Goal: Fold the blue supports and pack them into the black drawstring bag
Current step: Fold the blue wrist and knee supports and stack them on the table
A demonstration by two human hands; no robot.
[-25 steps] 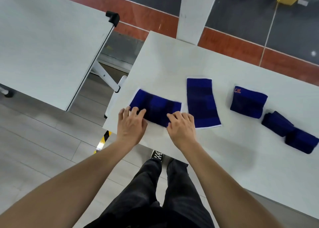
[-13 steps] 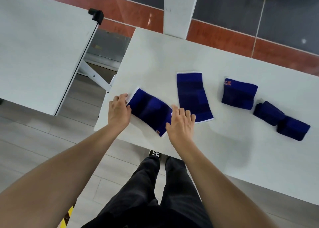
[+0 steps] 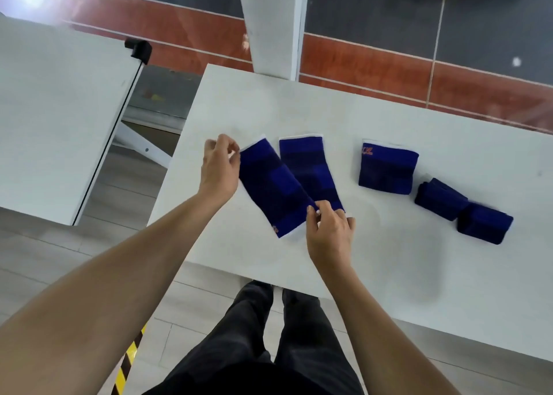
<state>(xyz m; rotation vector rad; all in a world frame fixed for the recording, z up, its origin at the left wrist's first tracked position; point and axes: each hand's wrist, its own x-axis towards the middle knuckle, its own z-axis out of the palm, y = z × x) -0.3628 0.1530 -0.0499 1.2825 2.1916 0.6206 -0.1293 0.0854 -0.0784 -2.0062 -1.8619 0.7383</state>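
Orange logo (image 3: 367,150) marks one folded blue support (image 3: 387,168), lettering unreadable

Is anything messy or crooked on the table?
A little. The support pinched by the left hand and right hand lies slanted, its near corner overlapping the flat support beside it. No black bag is in view. Nothing looks torn or spilled.

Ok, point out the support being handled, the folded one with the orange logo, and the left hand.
Handled support (image 3: 270,185), head view, its middle.
Logo support (image 3: 387,168), head view, centre of top face.
Left hand (image 3: 218,170), head view, back of hand.
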